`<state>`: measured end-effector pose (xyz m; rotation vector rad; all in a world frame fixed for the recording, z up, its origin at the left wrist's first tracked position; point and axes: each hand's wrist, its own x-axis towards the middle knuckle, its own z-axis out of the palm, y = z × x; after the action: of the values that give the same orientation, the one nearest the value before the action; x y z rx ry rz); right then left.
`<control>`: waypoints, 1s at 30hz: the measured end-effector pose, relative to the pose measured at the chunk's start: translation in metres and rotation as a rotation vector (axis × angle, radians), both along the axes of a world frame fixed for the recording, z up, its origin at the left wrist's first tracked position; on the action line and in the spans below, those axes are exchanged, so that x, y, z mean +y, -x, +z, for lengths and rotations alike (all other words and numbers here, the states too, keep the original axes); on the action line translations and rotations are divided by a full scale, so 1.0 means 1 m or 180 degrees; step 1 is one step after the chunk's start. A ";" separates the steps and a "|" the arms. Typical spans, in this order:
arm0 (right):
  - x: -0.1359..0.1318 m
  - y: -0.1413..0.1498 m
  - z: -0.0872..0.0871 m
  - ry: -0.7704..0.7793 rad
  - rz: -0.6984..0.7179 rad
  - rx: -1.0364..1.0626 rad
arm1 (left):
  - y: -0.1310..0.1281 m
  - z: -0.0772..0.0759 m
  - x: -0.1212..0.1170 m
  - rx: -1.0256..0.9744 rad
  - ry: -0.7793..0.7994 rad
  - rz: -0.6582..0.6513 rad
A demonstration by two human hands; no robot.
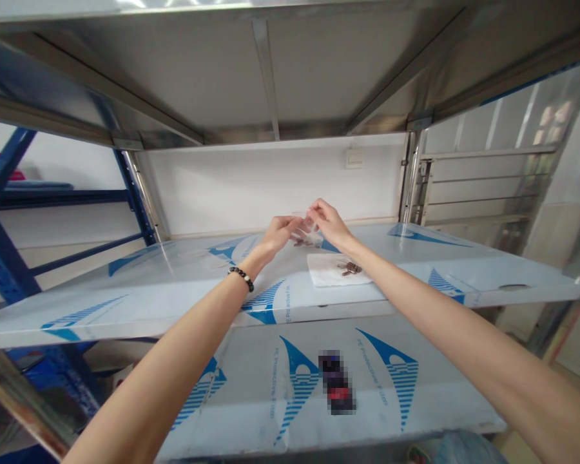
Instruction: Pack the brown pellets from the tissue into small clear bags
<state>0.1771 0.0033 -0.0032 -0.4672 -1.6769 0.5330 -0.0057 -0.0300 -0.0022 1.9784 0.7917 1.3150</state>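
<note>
Two hands work above a film-covered steel shelf (464,270): the left hand (279,235) and right hand (327,222) appear clamped at the fingertips on a clear plastic piece (302,222). It should handle as light, thin and slippery; hold by its edges. Small brown parts (349,269) lie on a white cloth (326,270) nearby.
</note>
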 end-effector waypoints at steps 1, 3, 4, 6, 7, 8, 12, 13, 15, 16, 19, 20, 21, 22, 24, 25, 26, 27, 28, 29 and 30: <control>-0.004 0.001 0.000 0.0108 -0.0027 0.0160 | -0.001 0.002 -0.005 -0.0045 -0.0022 -0.0034; -0.012 0.002 0.003 0.0317 -0.0172 0.0430 | -0.005 0.005 -0.014 -0.0119 -0.0063 -0.0123; -0.015 0.002 0.004 0.0418 -0.0253 0.0480 | -0.008 0.006 -0.016 -0.0134 -0.0097 -0.0147; -0.019 0.003 0.008 0.0643 -0.0335 0.0480 | -0.014 0.008 -0.017 -0.0118 -0.0255 -0.0059; -0.020 0.003 0.010 0.0762 -0.0339 0.0501 | -0.017 0.010 -0.015 -0.0089 -0.0368 0.0061; -0.020 0.004 0.012 0.0874 -0.0331 0.0563 | -0.020 0.011 -0.012 -0.0061 -0.0497 0.0230; -0.012 0.009 0.020 0.1133 -0.0389 0.0954 | -0.032 0.022 0.006 0.0041 -0.1142 0.1058; -0.007 0.011 0.024 0.1137 -0.0423 0.0991 | -0.034 0.025 0.011 0.0059 -0.1319 0.1210; 0.003 0.016 0.032 0.1049 -0.0487 0.1017 | -0.037 0.034 0.022 0.0026 -0.1521 0.1371; 0.009 0.018 0.037 0.0972 -0.0509 0.1026 | -0.037 0.038 0.029 -0.0058 -0.1528 0.1402; 0.025 0.023 0.048 0.0836 -0.0500 0.1107 | -0.037 0.046 0.049 -0.0403 -0.1292 0.1414; 0.030 0.023 0.049 0.0846 -0.0457 0.1161 | -0.035 0.047 0.055 -0.0503 -0.1180 0.1391; 0.034 0.023 0.049 0.0877 -0.0385 0.1228 | -0.034 0.046 0.061 -0.0603 -0.1062 0.1351; 0.038 0.022 0.048 0.0920 -0.0284 0.1301 | -0.032 0.043 0.066 -0.0692 -0.0943 0.1301; 0.043 0.017 0.040 0.1044 -0.0054 0.1405 | -0.027 0.034 0.072 -0.0828 -0.0716 0.1206; 0.046 0.015 0.035 0.1139 0.0034 0.1394 | -0.025 0.029 0.074 -0.0849 -0.0615 0.1163; 0.048 0.012 0.030 0.1245 0.0091 0.1340 | -0.022 0.023 0.075 -0.0838 -0.0519 0.1123; 0.049 0.009 0.026 0.1348 0.0121 0.1256 | -0.019 0.017 0.076 -0.0806 -0.0426 0.1075; 0.051 0.007 0.022 0.1429 0.0137 0.1160 | -0.017 0.012 0.075 -0.0765 -0.0338 0.1022; 0.051 0.005 0.019 0.1487 0.0146 0.1066 | -0.015 0.008 0.074 -0.0723 -0.0269 0.0973; 0.051 0.004 0.017 0.1524 0.0150 0.1011 | -0.013 0.004 0.073 -0.0680 -0.0227 0.0926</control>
<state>0.1729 0.0548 0.0136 -0.6503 -1.2533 0.9985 0.0070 0.0430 0.0021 1.7842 0.9646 1.7120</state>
